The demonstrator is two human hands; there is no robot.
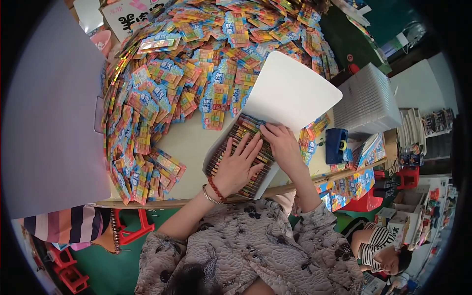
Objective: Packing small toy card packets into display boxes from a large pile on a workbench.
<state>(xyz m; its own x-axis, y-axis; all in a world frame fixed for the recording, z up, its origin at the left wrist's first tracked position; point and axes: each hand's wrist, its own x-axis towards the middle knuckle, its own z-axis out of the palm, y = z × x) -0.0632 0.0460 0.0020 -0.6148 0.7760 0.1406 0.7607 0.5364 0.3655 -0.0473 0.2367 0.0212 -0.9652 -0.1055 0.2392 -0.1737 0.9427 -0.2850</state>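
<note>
A white box (210, 153) stands tilted on the table in front of me, with its white lid (292, 93) raised at the far side. Small colourful packs (244, 129) stand on edge in tight rows inside it. My left hand (238, 164) rests flat over the packs, fingers spread, a red bead bracelet and a bangle on its wrist. Beside it, my right hand (282, 147) lies on the packs near the box's right side, fingers stretched out and slightly bent. Neither hand grips anything.
A large heap of loose blister packs (216, 93) covers the table's far and left parts. To the right are a blue tape dispenser (336, 146) and stacked clear plastic trays (368, 98). A pale panel (54, 108) rises at left. Red stools (132, 227) and other people are nearby.
</note>
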